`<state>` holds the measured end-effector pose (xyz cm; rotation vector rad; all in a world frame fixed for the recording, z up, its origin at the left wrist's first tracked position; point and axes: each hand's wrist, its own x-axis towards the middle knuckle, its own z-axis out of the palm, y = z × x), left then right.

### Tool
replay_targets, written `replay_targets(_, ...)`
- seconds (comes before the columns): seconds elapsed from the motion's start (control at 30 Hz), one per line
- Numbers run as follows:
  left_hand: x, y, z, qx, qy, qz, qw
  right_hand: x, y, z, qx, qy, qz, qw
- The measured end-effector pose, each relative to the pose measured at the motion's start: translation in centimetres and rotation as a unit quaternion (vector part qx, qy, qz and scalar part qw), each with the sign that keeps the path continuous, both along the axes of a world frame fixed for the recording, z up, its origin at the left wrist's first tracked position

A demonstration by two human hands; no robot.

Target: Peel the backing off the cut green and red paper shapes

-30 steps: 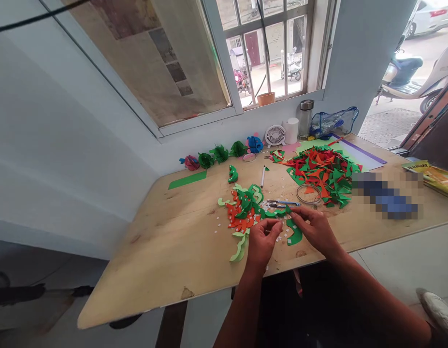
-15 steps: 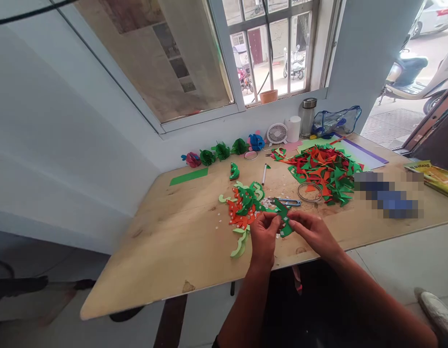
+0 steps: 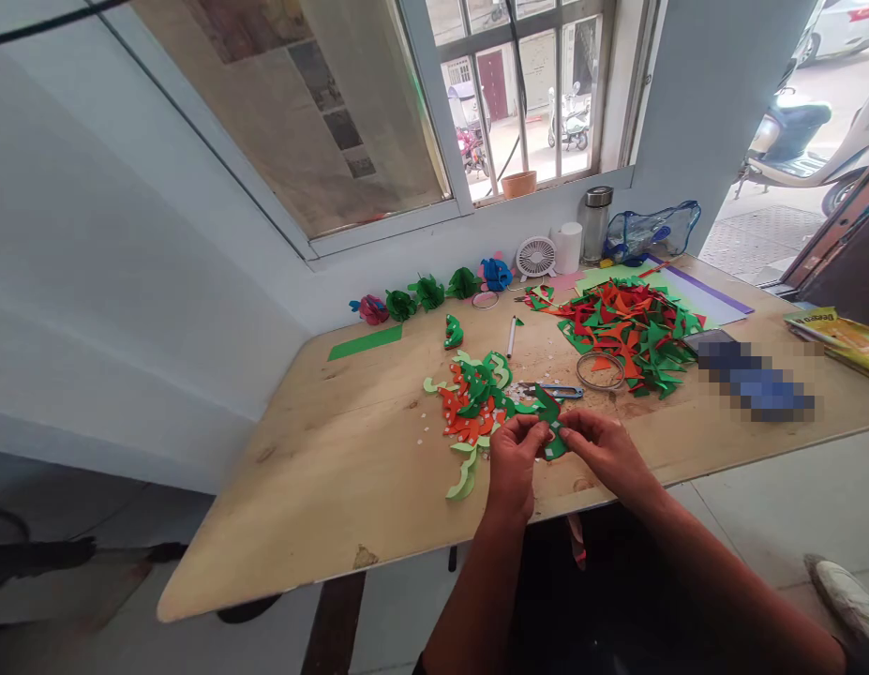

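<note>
Between my hands, above the near edge of the table, is a green paper cutout (image 3: 557, 448) with small white squares on it. My left hand (image 3: 513, 459) pinches its left side between thumb and fingers. On the other side, the fingertips of my right hand (image 3: 606, 452) are closed on the cutout's right edge. Just beyond my hands lie blue-handled snips (image 3: 561, 391), partly behind the paper. To the left is a heap of green and orange cutouts (image 3: 476, 398) dotted with white squares, with pale green curved pieces (image 3: 463, 473) at its near end.
A large pile of red and green paper scraps (image 3: 635, 328) covers the table's right part, with a tape roll (image 3: 601, 371) beside it. A white pen (image 3: 512, 336), folded paper ornaments (image 3: 429, 292), a small fan (image 3: 536, 257) and a glass bottle (image 3: 597, 227) stand or lie farther back.
The green cutout has tilted slightly and its top has lowered a little. Both hands stay on it, with small finger shifts. The view has moved very slightly.
</note>
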<state>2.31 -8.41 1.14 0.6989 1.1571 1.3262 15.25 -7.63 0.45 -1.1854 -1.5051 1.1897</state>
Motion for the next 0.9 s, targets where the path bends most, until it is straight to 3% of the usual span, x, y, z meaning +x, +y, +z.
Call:
replay_targets(0.13, 0.0, 0.0, -0.1, 0.004, 0.015, -0.006, 1.0, -0.2, -0.1, 0.5, -0.036, 0.058, 0.014, 0.998)
replay_targets(0.23, 0.0, -0.6, -0.3, 0.101, 0.195, 0.061, 0.974, -0.2, 0.1, 0.3, -0.02, 0.04, -0.009, 0.999)
replay_targets(0.3, -0.1, -1.1, -0.5, 0.199, 0.352, 0.095, 0.91, -0.1, 0.2, -0.1, 0.003, 0.002, -0.028, 1.0)
replay_targets(0.4, -0.1, -1.3, -0.7, 0.302, 0.512, 0.078, 0.801, 0.0, 0.2, -0.4, 0.048, -0.07, -0.043, 0.995)
replay_targets(0.5, 0.0, -1.0, -0.8, 0.328, 0.579, 0.055, 0.745, 0.1, 0.0, -0.2, 0.093, -0.138, -0.057, 0.984)
replay_targets(0.63, -0.1, -0.8, -0.4, 0.312, 0.586, 0.023, 0.748, 0.1, -0.3, 0.1, 0.125, -0.202, -0.052, 0.97)
replay_targets(0.8, -0.4, -0.7, 0.4, 0.283, 0.554, -0.022, 0.782, 0.2, -0.5, 0.1, 0.161, -0.245, -0.044, 0.955)
replay_targets(0.9, -0.5, -0.7, 0.6, 0.263, 0.509, -0.029, 0.819, 0.3, -0.6, 0.2, 0.158, -0.242, -0.039, 0.956)
